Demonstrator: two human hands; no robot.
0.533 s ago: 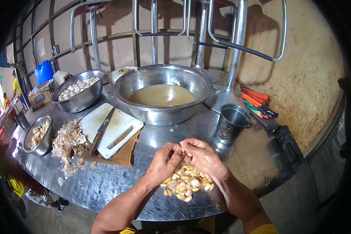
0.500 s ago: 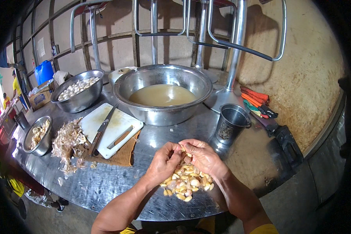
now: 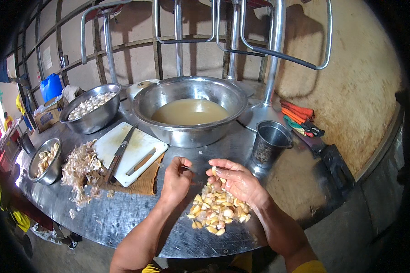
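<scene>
- Garlic cloves [image 3: 221, 211]: one pile, near side of large basin [image 3: 191, 136]; overlapped, uncountable.
- Right hand [image 3: 240, 183]: one, pinching one clove [image 3: 214, 170].
- Left hand [image 3: 176, 182]: one, curled; cannot tell whether holding anything.
- Knife [image 3: 119, 154]: one, left of basin.

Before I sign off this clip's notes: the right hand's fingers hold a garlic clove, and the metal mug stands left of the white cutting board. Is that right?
Not quite: the metal mug stands right of the white cutting board, as the head view shows. The right hand does hold a garlic clove.
</scene>
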